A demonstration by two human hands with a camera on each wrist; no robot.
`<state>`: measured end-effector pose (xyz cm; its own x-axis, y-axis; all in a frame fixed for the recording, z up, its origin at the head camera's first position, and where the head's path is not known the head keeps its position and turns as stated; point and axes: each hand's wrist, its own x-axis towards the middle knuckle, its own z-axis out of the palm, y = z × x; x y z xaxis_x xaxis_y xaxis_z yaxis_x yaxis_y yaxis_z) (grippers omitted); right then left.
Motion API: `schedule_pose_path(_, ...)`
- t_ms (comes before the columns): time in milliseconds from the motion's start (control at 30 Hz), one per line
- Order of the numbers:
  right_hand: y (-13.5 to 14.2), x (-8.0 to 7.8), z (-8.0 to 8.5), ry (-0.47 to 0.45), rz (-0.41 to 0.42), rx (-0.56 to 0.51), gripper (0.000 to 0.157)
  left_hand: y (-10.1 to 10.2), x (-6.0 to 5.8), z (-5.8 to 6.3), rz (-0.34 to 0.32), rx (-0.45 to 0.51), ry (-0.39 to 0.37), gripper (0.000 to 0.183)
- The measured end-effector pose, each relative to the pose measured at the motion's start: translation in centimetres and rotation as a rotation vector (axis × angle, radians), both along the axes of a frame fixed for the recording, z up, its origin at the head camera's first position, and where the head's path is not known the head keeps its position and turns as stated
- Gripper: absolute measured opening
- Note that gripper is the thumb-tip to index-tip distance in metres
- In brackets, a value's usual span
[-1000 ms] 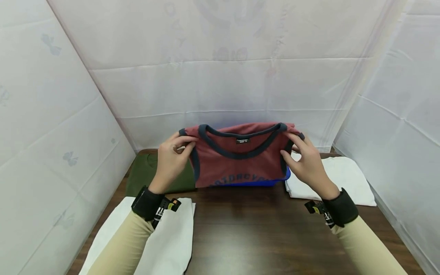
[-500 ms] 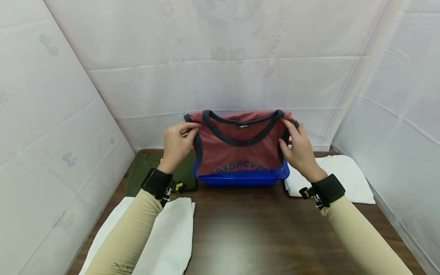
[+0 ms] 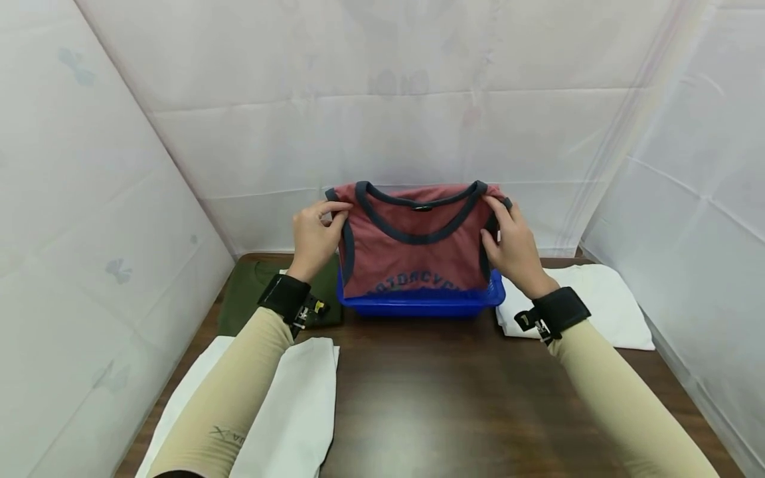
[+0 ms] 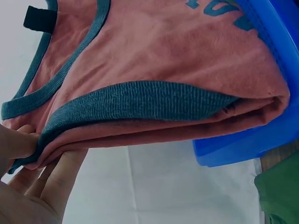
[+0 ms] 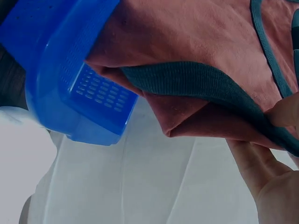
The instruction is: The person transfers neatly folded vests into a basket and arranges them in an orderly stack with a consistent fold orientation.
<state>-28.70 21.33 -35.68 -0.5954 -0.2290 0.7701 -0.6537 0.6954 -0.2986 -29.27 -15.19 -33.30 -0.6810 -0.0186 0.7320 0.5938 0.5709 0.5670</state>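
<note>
Red shirt (image 3: 412, 255): neckline up, front facing the person, long axis left to right, lower part over the basket (image 3: 418, 308).
Look: folded, dark trim, arched lettering.
Left grip (image 3: 313, 240): pinches one shoulder.
Right grip (image 3: 509, 251): pinches the other.
Around: green shirt (image 3: 239, 300) left, white cloth (image 3: 597, 305) right, on the bench (image 3: 418, 398).

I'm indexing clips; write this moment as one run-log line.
left hand: pinches red shirt at shoulder; right hand: pinches opposite shoulder; blue basket: at shirt's lower end, contact unclear; green garment: left of basket
</note>
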Motion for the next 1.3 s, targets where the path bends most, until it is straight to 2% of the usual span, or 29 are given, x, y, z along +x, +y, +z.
schedule_pose_path(267,0.1,-1.0,-0.2,-0.111,0.028,0.006,0.065,0.7,-1.3,-0.4,0.049,-0.055,-0.016,0.013)
schedule_pose_path(400,0.3,-1.4,-0.6,-0.188,0.027,0.026,0.065,1.1,-2.0,-1.0,0.046,-0.069,-0.057,0.013)
schedule_pose_path(633,0.2,-2.0,-1.8,-0.264,0.019,0.077,0.061,1.1,-3.2,-2.4,0.008,-0.111,-0.192,0.015)
schedule_pose_path(800,-0.3,-2.6,-3.0,-0.376,-0.015,0.124,0.045,0.6,-3.6,-3.7,-0.037,-0.089,-0.312,0.020)
schedule_pose_path(967,-0.9,-2.6,-4.1,-0.480,-0.043,0.169,0.030,0.3,-3.8,-5.3,-0.044,-0.115,-0.416,0.024)
schedule_pose_path(1133,-1.4,-2.7,-4.4,-0.519,-0.035,0.184,0.027,0.3,-4.1,-5.9,-0.047,-0.145,-0.463,0.026)
schedule_pose_path(1300,-1.6,-2.9,-4.8,-0.587,-0.039,0.236,0.032,0.5,-4.1,-6.2,-0.098,-0.230,-0.571,0.031)
